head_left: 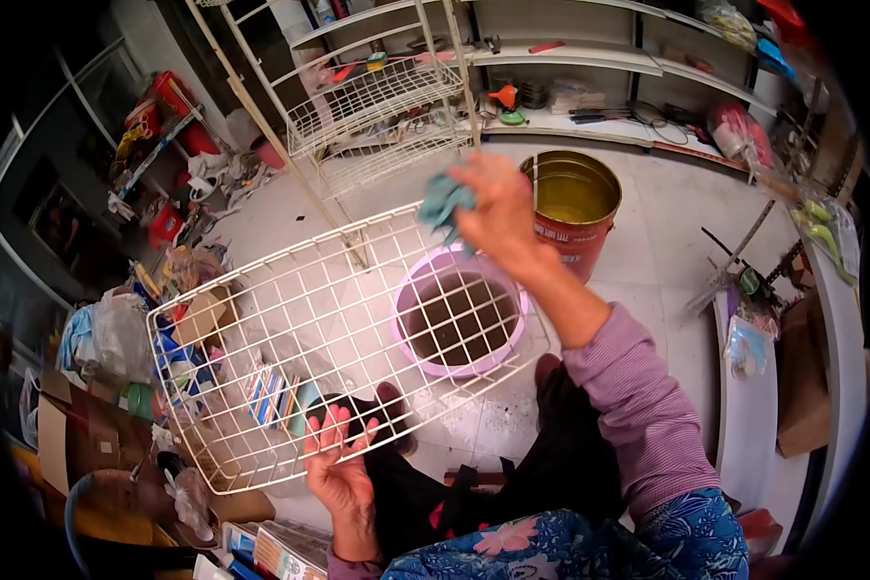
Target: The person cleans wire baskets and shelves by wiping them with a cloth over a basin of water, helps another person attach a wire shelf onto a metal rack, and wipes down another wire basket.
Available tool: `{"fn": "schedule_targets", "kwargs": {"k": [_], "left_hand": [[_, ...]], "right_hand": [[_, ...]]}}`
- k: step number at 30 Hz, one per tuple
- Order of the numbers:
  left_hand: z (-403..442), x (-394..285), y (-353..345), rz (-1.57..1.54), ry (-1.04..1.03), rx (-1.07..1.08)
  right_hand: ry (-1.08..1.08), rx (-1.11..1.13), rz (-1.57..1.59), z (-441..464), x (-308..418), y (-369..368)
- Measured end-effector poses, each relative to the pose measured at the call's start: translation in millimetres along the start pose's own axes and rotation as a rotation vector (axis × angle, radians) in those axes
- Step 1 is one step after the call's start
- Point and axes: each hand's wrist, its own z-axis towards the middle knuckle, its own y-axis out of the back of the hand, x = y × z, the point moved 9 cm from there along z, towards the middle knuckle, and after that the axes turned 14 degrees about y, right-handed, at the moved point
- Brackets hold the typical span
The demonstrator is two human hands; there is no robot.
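Your hands are well apart: the left (340, 474) sits palm-up at the near edge of the white wire rack (348, 324), though whether its fingers close on the wire you cannot tell, while the right (498, 198) clutches a teal cloth (443, 203) at the far edge. Through the rack's right end you see a purple basin (399, 314) of dark water on the floor (648, 338), near a red bucket (580, 237).
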Motion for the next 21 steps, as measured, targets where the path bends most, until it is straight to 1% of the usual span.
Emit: {"fn": "schedule_targets", "kwargs": {"k": [1, 2, 4, 6, 7, 8, 10, 11, 12, 14, 16, 18, 19, 20, 21], "left_hand": [[0, -2, 0, -0.013, -0.010, 0.004], [0, -4, 0, -0.025, -0.018, 0.011], [6, -9, 1, -0.043, -0.011, 0.022], [13, -15, 5, -0.056, -0.015, -0.013], [16, -18, 7, -0.046, -0.024, -0.021], [18, -20, 12, -0.031, -0.029, -0.034], [24, -22, 23, -0.036, -0.042, -0.031], [27, -24, 26, -0.021, -0.050, -0.040], [28, -26, 30, -0.008, -0.072, -0.074], [34, -29, 37, -0.024, -0.074, -0.038], [38, -28, 41, -0.068, -0.058, 0.010], [37, -24, 39, -0.122, -0.035, -0.010], [37, -21, 40, -0.148, -0.021, -0.025], [38, -20, 43, -0.149, -0.019, -0.029], [40, -17, 44, -0.156, -0.002, 0.003]], "right_hand": [[-0.029, -0.038, -0.131, 2, -17, 13], [-0.032, -0.040, -0.131, -4, -21, 19], [-0.574, 0.371, 0.216, -49, -63, -20], [-0.385, 0.324, 0.126, -69, -44, -16], [-0.300, 0.339, 0.107, -71, -20, -6], [-0.303, 0.342, 0.118, -82, -10, -3], [-0.160, 0.472, 0.145, -103, 9, -4], [-0.107, 0.515, 0.207, -111, 9, -5], [-0.114, 0.531, 0.224, -117, 2, -1], [-0.675, 0.691, 0.555, -141, -24, -8], [-0.946, 0.358, 0.847, -121, -26, 9], [-1.022, 0.035, 0.966, -107, -24, 18], [-0.884, -0.041, 0.842, -115, -38, 11], [-0.917, 0.006, 0.847, -128, -32, 0], [-0.826, 0.032, 0.683, -140, -23, -7]]}}
